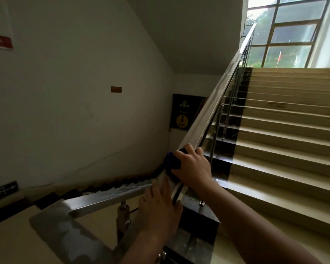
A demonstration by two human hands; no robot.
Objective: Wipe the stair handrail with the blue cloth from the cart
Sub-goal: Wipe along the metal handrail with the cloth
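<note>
A shiny steel handrail (215,96) climbs from the landing corner up to the right, towards a window. My right hand (193,166) presses a bunched blue cloth (172,161) onto the rail's low end, fingers wrapped over it. Just below, my left hand (160,208) rests flat with spread fingers on the bend where the rail turns level. Only a small part of the cloth shows past my fingers. No cart is in view.
Beige stairs (286,134) with a dark edge strip rise on the right to a large window (286,33). Thin steel balusters (220,121) stand under the rail. A lower flight drops away at left beside a white wall (74,92) with signs.
</note>
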